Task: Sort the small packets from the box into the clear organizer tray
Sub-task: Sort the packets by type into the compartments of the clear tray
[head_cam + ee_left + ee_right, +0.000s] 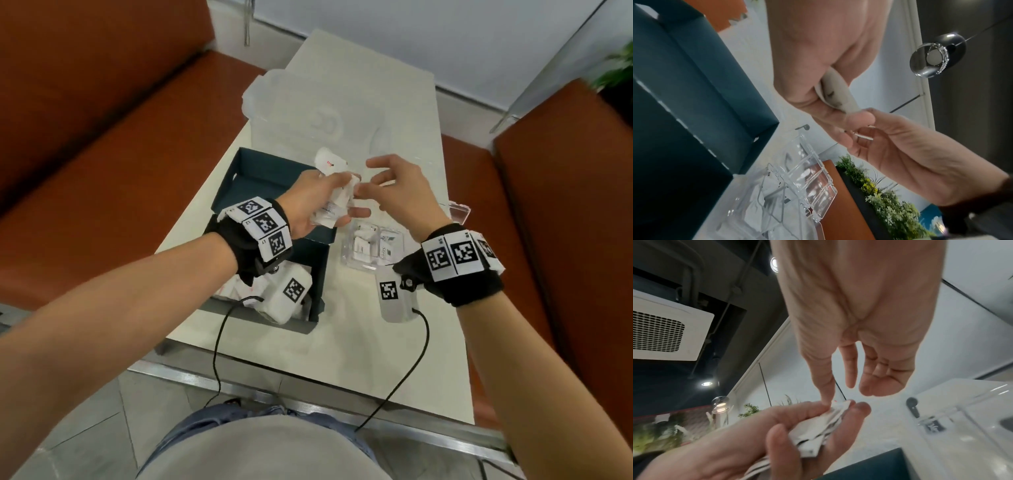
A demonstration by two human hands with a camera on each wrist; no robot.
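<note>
Desk (359,325): white; carries the box and the tray, set between orange seats (102,120).
Box (281,171): dark teal, open; white packets remain at its near end.
Organizer tray (349,260): clear, just right of the box; some compartments hold packets, others look bare, so sorting seems partly done.
Left hand (308,205): above the box, fingers curled round a bunch of white packets (334,202).
Right hand (400,192): fingers loosely spread, one fingertip touching the bunch's top edge; holds nothing.
Obstacles: wrist-camera cables (219,342) trail over the desk edge.
</note>
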